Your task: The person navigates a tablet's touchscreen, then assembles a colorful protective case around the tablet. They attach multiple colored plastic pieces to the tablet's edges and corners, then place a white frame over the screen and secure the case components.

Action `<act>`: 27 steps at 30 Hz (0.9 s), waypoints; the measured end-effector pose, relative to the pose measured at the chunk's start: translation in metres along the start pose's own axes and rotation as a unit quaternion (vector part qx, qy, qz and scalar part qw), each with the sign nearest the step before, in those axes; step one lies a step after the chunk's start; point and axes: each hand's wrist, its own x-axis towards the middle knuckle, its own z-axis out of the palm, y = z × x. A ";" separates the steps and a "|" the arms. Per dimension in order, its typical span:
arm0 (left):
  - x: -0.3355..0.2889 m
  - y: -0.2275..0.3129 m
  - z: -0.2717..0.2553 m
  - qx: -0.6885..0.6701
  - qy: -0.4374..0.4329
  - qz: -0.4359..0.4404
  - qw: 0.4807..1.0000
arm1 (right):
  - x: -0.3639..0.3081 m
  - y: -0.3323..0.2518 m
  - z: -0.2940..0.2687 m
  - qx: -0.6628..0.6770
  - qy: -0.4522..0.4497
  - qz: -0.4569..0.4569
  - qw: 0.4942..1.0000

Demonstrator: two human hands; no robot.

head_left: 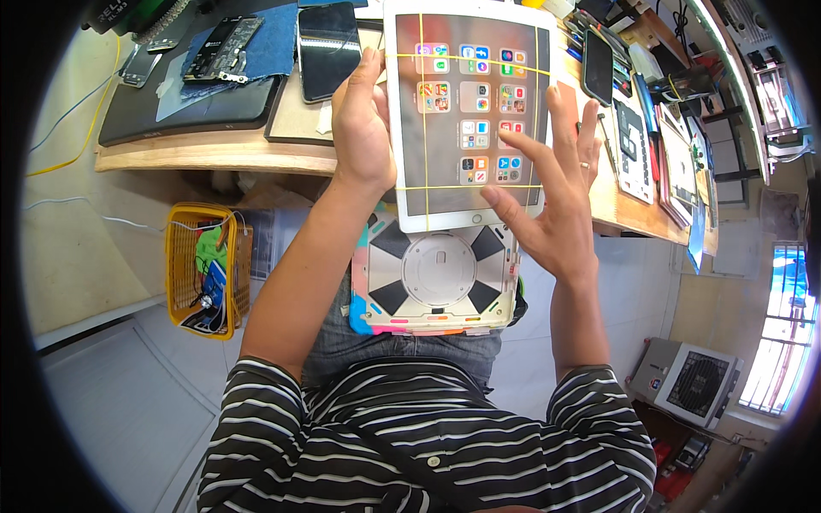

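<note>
White tablet (466, 120): upright above tabletop (214, 154) edge, banded with yellow elastic. Left hand (363, 124) clasps its left edge; right hand (556, 201) spread open, fingertips at screen. Likely rigid, slick, fragile glass; grip edges.

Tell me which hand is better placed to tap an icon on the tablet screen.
Right. The right hand hovers open, fingers spread over the lit tablet; the left hand grips the tablet's left edge, steadying it.

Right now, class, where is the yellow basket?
In the head view, the yellow basket sits low on the person's left, below the wooden bench edge, beside the left forearm.
</note>
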 end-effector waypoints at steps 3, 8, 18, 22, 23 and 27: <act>0.000 0.001 -0.003 -0.002 -0.026 -0.014 1.000 | -0.005 -0.004 0.001 -0.009 -0.015 0.006 1.000; 0.000 0.003 -0.003 0.003 -0.038 -0.021 0.999 | 0.005 -0.009 0.005 -0.016 -0.031 0.014 0.999; -0.001 0.003 0.003 0.009 -0.024 -0.026 0.999 | 0.017 -0.005 0.017 -0.028 -0.034 0.014 0.999; -0.003 0.004 0.003 0.002 -0.024 -0.024 0.999 | 0.016 -0.005 0.017 -0.026 -0.039 0.013 0.999; -0.002 0.003 0.002 0.003 -0.021 -0.023 1.000 | 0.016 -0.005 0.017 -0.028 -0.040 0.014 0.999; -0.001 0.001 -0.003 0.014 -0.028 -0.018 0.999 | 0.017 -0.005 0.016 -0.038 -0.039 0.008 0.998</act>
